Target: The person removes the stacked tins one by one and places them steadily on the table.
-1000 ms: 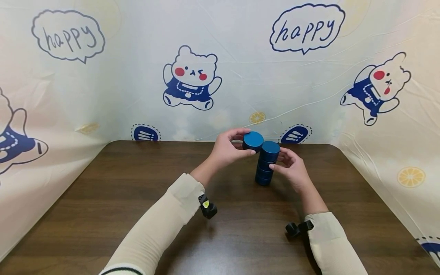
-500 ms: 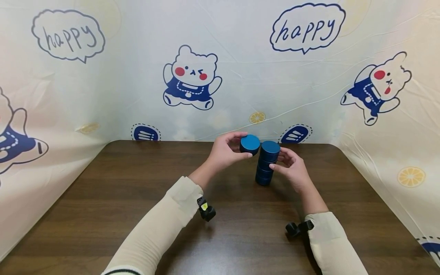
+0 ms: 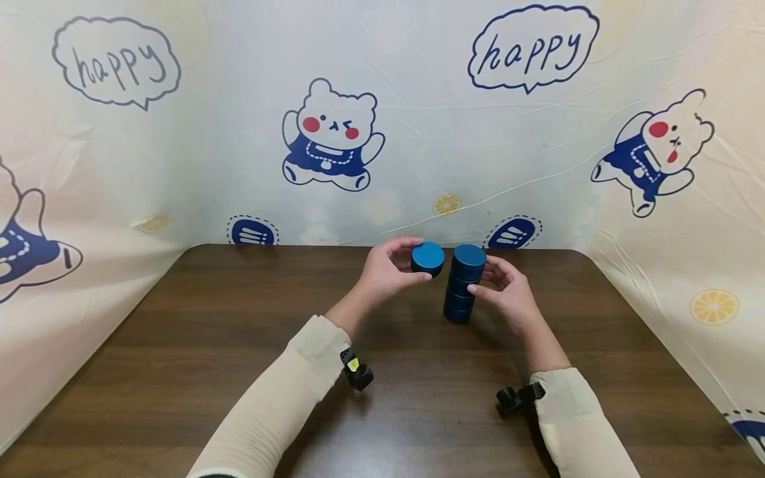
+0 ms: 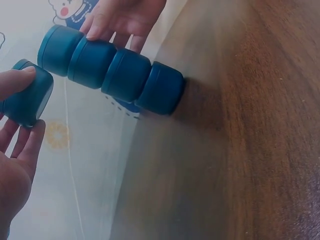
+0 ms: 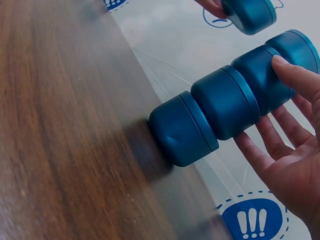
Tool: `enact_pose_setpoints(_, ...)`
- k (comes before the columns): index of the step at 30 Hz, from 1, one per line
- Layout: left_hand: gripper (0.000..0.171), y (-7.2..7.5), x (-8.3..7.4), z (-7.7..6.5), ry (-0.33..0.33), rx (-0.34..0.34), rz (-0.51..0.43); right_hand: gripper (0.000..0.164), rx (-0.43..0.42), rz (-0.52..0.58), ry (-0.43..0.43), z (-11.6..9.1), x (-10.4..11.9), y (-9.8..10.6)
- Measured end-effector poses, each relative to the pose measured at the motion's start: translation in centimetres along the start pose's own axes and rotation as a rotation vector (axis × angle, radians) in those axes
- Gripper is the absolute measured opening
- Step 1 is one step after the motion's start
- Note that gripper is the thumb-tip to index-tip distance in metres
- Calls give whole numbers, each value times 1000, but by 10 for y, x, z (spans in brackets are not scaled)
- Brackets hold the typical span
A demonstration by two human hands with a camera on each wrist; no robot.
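My left hand holds a small round blue canister in the air, its thumb on the near side and fingers on the far side. Just right of it stands a stack of several matching blue canisters, upright on the table. My right hand grips the stack from the right, with the thumb on an upper canister in the right wrist view. A seam near one end of each canister looks like a lid edge. In the left wrist view a gap separates the held canister from the stack.
The brown wooden table has rounded far corners. Behind and beside it hangs a pale cloth printed with bears, lemon slices and "happy" bubbles. Each sleeve cuff bears a small black camera, the left one and the right one.
My left hand has drawn the held canister left and slightly down, from touching or close beside the stack's top to clear of it. My right hand and the stack have stayed put.
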State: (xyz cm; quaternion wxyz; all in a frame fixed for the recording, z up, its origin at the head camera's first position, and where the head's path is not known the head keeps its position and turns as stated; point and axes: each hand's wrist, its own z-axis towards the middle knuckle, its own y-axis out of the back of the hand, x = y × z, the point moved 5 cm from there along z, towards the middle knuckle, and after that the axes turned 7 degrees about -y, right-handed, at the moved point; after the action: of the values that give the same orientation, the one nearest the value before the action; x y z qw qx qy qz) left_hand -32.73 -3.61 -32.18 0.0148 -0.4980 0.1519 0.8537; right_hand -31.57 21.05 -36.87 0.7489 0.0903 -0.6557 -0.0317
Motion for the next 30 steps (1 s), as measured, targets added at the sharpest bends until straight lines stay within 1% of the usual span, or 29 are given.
enact_pose_setpoints(3,54,0,5,-2,24,0,-5,60,5,1,-3,0,0,0)
enact_pose_setpoints(11,53,-3,20,-7,91,28,-6,58,3,-14,17,0,-1,1)
enact_pose_setpoints(18,55,-2,27,-11,109,35,-30,60,11,1,7,0,0,0)
enact_pose_setpoints(25,54,2,38,-13,121,7,-15,60,14,20,-3,1,0,0)
enact_pose_setpoints(30,54,5,47,-14,131,-2,-33,60,13,26,-3,2,-1,0)
